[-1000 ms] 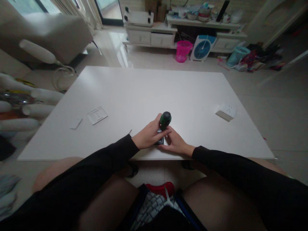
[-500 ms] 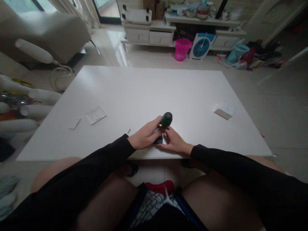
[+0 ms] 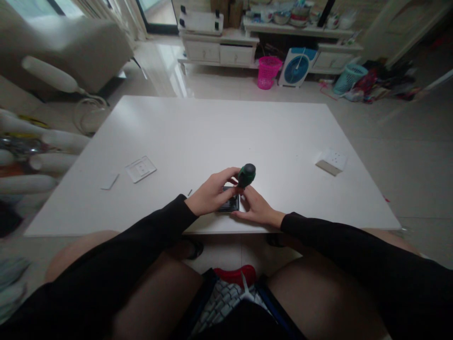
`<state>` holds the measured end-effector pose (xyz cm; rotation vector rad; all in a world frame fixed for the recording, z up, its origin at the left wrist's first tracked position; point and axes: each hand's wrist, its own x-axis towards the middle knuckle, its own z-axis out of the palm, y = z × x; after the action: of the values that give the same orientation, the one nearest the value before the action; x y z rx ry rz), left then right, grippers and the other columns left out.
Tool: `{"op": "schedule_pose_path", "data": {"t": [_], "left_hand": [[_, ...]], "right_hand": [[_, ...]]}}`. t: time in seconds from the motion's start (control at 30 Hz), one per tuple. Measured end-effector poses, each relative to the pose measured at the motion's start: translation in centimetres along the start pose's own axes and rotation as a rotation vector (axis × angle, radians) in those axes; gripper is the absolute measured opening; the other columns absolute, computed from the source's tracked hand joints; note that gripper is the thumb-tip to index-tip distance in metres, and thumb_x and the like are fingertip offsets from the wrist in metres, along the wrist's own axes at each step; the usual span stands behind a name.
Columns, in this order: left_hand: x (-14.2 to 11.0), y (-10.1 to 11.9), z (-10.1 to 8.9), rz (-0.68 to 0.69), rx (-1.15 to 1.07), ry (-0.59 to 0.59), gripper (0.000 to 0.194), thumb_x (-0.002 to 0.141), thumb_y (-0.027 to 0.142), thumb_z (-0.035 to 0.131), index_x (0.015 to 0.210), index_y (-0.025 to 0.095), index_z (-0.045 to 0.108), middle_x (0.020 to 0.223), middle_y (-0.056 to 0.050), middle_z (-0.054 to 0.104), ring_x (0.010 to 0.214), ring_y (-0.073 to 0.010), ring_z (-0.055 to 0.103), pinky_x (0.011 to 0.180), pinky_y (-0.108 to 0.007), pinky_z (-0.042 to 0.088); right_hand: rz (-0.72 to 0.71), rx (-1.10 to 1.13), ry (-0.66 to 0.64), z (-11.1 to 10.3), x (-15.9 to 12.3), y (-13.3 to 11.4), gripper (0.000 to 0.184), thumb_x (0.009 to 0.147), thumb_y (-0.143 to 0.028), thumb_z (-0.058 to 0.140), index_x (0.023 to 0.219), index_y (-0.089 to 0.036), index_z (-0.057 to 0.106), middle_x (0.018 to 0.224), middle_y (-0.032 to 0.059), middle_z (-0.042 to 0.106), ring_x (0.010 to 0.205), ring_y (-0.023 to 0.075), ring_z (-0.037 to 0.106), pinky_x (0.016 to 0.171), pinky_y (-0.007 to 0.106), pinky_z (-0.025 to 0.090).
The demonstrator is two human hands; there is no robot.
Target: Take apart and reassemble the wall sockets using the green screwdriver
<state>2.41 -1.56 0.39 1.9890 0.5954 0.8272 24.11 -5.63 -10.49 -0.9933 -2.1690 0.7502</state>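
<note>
My left hand (image 3: 213, 191) is closed around a screwdriver (image 3: 247, 175) with a dark green handle and black end, held upright above a small black open-framed box (image 3: 232, 204). Its tip is hidden behind my fingers. The box lies on the white table (image 3: 219, 127) near the front edge, partly covered by my left hand. At the box's right side, my right hand (image 3: 257, 206) grips it, with thumb and fingers against that edge. A small screw (image 3: 190, 192) lies beside my left wrist.
On the left lie a white socket faceplate (image 3: 141, 169) and a small white plate (image 3: 110, 182). A white socket box (image 3: 331, 162) stands at the right. Beyond the table are a pink basket (image 3: 268, 73) and a blue fan (image 3: 297, 68).
My left hand has shifted slightly left and up, uncovering more of the black box. The screwdriver handle leans a little further right. My right hand stays in place.
</note>
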Motion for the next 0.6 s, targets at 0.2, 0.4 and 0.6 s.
{"op": "schedule_pose_path", "data": {"t": [0.2, 0.4, 0.6], "left_hand": [[-0.56, 0.29, 0.17, -0.097, -0.03, 0.0, 0.031, 0.103, 0.038, 0.053, 0.126, 0.017, 0.054, 0.109, -0.01, 0.068, 0.1, -0.0246, 0.065, 0.092, -0.042, 0.053], [-0.13, -0.09, 0.57, -0.036, 0.13, 0.043, 0.023, 0.101, 0.042, 0.06, 0.101, 0.018, 0.059, 0.099, -0.008, 0.064, 0.09, -0.0228, 0.06, 0.083, -0.04, 0.053], [-0.12, 0.06, 0.14, -0.021, 0.04, 0.031, 0.017, 0.1, 0.027, 0.059, 0.114, 0.019, 0.061, 0.108, -0.008, 0.069, 0.097, -0.0216, 0.066, 0.088, -0.038, 0.055]], "right_hand": [[-0.002, -0.001, 0.007, -0.12, 0.07, -0.3, 0.077, 0.087, -0.047, 0.081, 0.15, -0.028, 0.042, 0.137, 0.0155, 0.059, 0.124, 0.0356, 0.059, 0.105, 0.062, 0.055], [0.008, 0.017, 0.002, -0.07, 0.09, -0.22, 0.073, 0.086, -0.046, 0.082, 0.146, -0.027, 0.045, 0.136, 0.0149, 0.059, 0.124, 0.035, 0.059, 0.103, 0.059, 0.056], [-0.005, 0.0, 0.004, -0.06, 0.08, -0.2, 0.076, 0.087, -0.049, 0.081, 0.148, -0.029, 0.041, 0.14, 0.0158, 0.058, 0.127, 0.037, 0.058, 0.107, 0.062, 0.053]]}}
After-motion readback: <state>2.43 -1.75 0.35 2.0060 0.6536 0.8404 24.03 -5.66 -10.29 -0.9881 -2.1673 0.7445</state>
